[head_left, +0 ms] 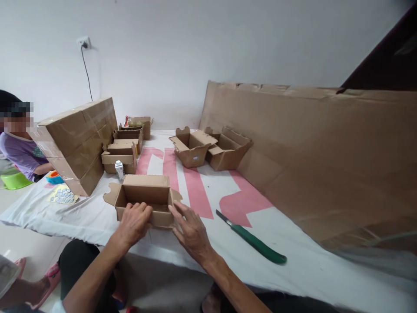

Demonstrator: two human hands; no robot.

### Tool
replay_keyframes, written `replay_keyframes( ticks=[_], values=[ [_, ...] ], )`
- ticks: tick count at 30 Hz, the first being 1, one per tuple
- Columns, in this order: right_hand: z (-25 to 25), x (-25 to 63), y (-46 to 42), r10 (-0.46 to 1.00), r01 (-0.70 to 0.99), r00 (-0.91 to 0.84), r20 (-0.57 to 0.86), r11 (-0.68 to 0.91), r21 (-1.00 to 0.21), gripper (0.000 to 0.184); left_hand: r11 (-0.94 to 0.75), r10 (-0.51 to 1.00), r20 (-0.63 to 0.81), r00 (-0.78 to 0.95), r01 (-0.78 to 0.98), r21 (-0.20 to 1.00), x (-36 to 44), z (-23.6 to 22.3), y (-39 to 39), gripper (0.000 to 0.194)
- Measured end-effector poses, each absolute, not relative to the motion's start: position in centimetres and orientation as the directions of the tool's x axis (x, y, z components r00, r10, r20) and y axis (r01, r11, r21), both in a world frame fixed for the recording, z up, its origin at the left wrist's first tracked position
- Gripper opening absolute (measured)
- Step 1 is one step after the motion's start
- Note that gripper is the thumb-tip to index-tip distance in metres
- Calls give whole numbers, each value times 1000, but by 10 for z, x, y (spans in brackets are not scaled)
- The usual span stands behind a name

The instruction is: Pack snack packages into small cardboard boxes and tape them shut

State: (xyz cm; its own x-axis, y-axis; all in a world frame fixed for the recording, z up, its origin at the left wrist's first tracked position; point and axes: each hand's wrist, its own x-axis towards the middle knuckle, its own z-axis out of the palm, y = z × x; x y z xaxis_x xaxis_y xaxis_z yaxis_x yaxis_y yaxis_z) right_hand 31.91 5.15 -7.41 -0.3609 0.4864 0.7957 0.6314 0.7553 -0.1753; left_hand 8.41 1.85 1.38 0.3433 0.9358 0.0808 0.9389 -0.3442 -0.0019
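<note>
In front of me an open cardboard box [146, 180] rests near the table's front edge, its flaps spread outward. My left hand [135, 219] is closed over the box's near wall, fingers curled inside and thumb hidden. At the near right corner, my right hand [192, 228] touches the box with its fingers stretched and apart. A knife [257, 248] with a green handle lies to the right of my hands, blade pointing away to the left. Just behind the box stands a small white carton [119, 170] with a cap.
Several opened boxes [119, 161] line the left, beside a taped stack of cartons [81, 143]. Two more, including an open box [192, 152], sit farther back. A large cardboard sheet [309, 152] leans at right. A sticker sheet [63, 194] and a person [19, 150] are at left.
</note>
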Motion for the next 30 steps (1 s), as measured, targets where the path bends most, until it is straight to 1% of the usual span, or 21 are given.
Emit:
replay_keyframes(
  ticks=[3,6,9,12,15,19,23,25,27,29,30],
  values=[
    [-80,322,48,514,634,-366,776,748,-196,64,-289,947,129,293,956,-49,60,13,26,22],
    [-91,325,45,570,649,-381,728,726,-228,65,-207,959,173,222,973,-102,25,17,38,19],
    [-107,326,46,636,665,-404,658,698,-266,60,-131,966,201,161,980,-153,-12,23,51,21],
    [-122,326,49,698,685,-409,588,660,-308,56,-97,961,237,143,975,-198,-45,27,66,26],
    [-133,327,55,740,711,-395,544,621,-329,53,-70,950,280,135,971,-230,-70,24,83,24],
    [-145,333,58,760,708,-404,509,612,-352,54,-33,942,319,106,973,-227,-85,20,101,23],
    [-163,341,54,773,695,-354,526,594,-405,50,-39,953,293,77,990,-135,-79,25,108,21],
    [-165,341,54,779,653,-321,538,594,-471,43,-11,954,297,41,995,-102,-76,27,111,22],
    [-153,340,53,797,552,-276,537,589,-591,35,30,950,312,0,995,-93,-73,27,113,25],
    [-122,338,49,848,384,-212,485,529,-756,30,63,943,331,-31,994,-86,-72,23,112,28],
    [-101,337,44,881,276,-183,436,471,-838,30,73,940,338,-41,994,-81,-71,21,111,31]
  ],
)
